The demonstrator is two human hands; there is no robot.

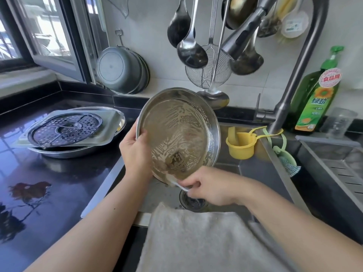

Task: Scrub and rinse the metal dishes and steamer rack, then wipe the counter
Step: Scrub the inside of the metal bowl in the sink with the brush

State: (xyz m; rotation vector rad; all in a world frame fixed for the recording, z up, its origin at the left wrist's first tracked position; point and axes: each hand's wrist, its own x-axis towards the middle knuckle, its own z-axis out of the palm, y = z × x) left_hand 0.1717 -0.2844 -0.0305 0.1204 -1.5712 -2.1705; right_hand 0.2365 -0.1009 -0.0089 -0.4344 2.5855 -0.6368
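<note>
Dish (177, 132): tilting over sink (275, 173), soapy; left hand (135, 152): gripping its rim
Right hand (208, 185): pinching white scrubber (181, 186) against dish

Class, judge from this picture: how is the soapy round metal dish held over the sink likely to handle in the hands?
The round metal dish is probably slippery: suds streak its inside. It looks rigid and fairly light, since the left hand props it tilted by the rim alone. If dropped, it would likely clatter into the sink rather than break.

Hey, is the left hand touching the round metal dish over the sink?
Touching. The head view shows the left hand gripping the left rim of the soapy round metal dish, thumb over its edge.
</note>
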